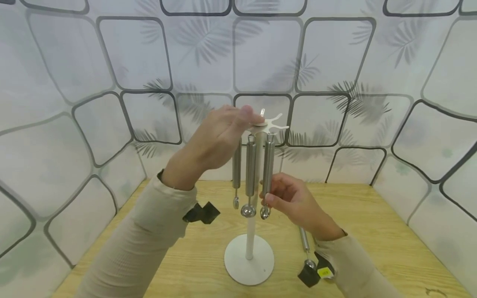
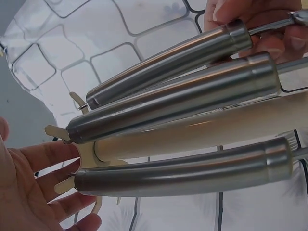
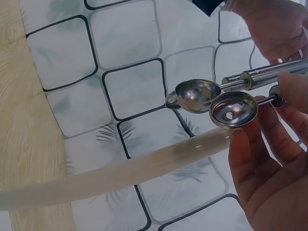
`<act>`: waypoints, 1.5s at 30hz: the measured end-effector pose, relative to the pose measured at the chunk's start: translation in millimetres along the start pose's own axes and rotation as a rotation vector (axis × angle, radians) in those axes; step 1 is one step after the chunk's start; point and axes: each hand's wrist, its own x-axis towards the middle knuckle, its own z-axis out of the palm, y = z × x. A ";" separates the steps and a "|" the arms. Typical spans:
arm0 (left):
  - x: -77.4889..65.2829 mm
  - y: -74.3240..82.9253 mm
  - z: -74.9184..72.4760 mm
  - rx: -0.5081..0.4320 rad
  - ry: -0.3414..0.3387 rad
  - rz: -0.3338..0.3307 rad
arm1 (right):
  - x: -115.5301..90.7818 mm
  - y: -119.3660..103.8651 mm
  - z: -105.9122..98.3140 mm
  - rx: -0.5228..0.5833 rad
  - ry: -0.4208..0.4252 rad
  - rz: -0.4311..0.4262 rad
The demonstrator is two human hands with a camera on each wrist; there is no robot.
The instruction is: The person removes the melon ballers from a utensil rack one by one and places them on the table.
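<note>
A white rack stands upright, its hooked top [image 1: 275, 126] carrying three hanging steel melon ballers. My left hand [image 1: 220, 134] rests on that top, fingers stretched over it; the left wrist view shows the fingers [image 2: 50, 159] spread around the hooks. At the rack's right side my right hand [image 1: 294, 198] holds the right-hand melon baller [image 1: 268, 161] near its lower end, between thumb and fingers. Its round bowl [image 3: 234, 110] faces the right wrist camera. The middle melon baller [image 1: 250, 169] and the left one [image 1: 236, 165] hang free of both hands.
The rack's round white base [image 1: 249, 269] stands on the wood-patterned table [image 1: 201, 256]. Another steel scoop [image 1: 304, 240] lies on the table at right, partly hidden by the right wrist's black marker [image 1: 309, 276]. Patterned curtain walls [image 1: 201, 49] enclose the table's back and sides.
</note>
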 end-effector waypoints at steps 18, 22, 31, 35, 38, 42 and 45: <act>-1.6 0.2 1.4 0.015 0.003 0.017 | 0.0 -13.2 -0.8 -0.074 0.026 -0.063; -0.7 1.3 1.3 0.037 -0.001 0.000 | -1.9 -15.3 -5.8 -0.088 0.025 -0.071; 1.9 -1.4 4.3 0.070 -0.008 -0.037 | -13.2 -13.5 -23.1 -0.118 0.076 -0.060; 1.8 -2.9 5.0 0.095 -0.001 -0.011 | -18.0 -10.8 -29.3 -0.117 0.091 -0.039; 1.7 -3.2 5.7 0.110 0.003 0.007 | -22.7 -8.0 -33.5 -0.123 0.110 -0.017; 2.0 -3.6 6.5 0.115 0.005 0.030 | -29.4 -2.4 -39.4 -0.131 0.141 0.017; 2.3 -3.9 6.5 0.118 0.005 0.045 | -34.8 1.4 -44.1 -0.142 0.163 0.053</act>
